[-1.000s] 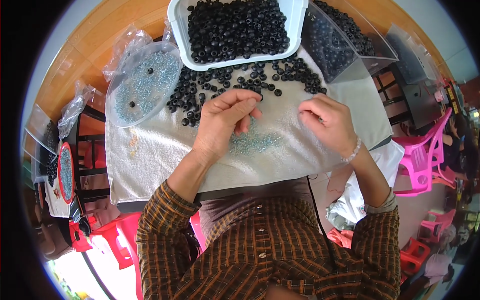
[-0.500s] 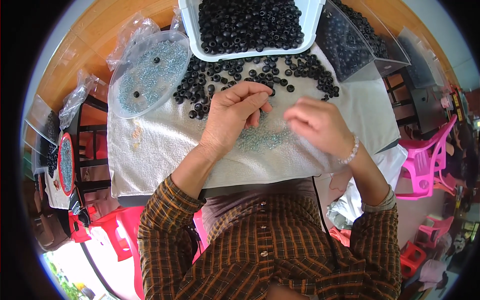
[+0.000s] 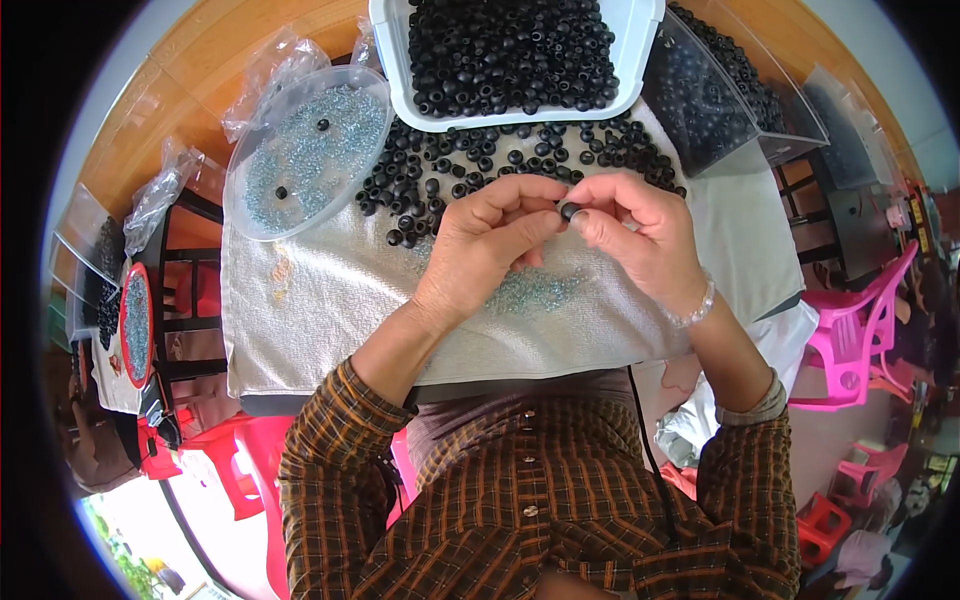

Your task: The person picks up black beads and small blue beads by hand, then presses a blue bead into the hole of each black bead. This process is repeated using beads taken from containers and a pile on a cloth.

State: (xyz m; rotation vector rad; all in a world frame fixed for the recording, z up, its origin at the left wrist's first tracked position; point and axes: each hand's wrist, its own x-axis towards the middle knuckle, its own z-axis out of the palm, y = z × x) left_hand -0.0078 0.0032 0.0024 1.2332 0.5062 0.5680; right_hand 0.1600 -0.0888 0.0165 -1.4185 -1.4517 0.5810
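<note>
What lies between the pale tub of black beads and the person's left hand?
In the head view, loose black beads lie scattered on the cream towel between the pale tub and the left hand.

Fingers (image 3: 606, 187) are hiding part of a bead (image 3: 569, 211), as far as I'm seeing; the top edge is cropping the tub (image 3: 396, 60).
</note>
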